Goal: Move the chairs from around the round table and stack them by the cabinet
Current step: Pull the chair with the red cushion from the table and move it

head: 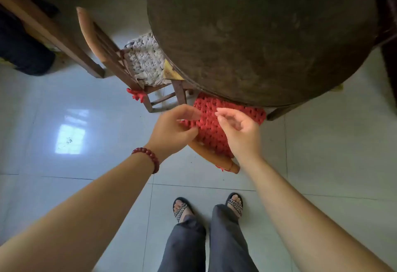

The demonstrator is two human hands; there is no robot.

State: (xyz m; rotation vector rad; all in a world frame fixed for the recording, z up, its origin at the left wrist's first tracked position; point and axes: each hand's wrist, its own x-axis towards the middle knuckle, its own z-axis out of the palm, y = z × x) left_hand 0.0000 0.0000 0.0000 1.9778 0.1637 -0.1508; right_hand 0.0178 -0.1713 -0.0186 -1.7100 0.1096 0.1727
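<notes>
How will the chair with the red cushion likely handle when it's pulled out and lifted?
The chair looks like solid wood, so probably rigid and moderately heavy. On the glossy tiled floor it should slide easily. Its red cushion seems tied on, so likely stays put.

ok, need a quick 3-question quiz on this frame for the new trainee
1. True or false: the chair with the red cushion has already been pulled clear of the round table.
2. Which wrist wears the red bead bracelet? A) left B) right C) neither
3. Fill in: the second chair, to its left, has a ___ woven cushion.

Key:
1. False. Its seat sits partly under the tabletop. The left hand and right hand hover over it and hold nothing.
2. A.
3. White (greyish).
</notes>
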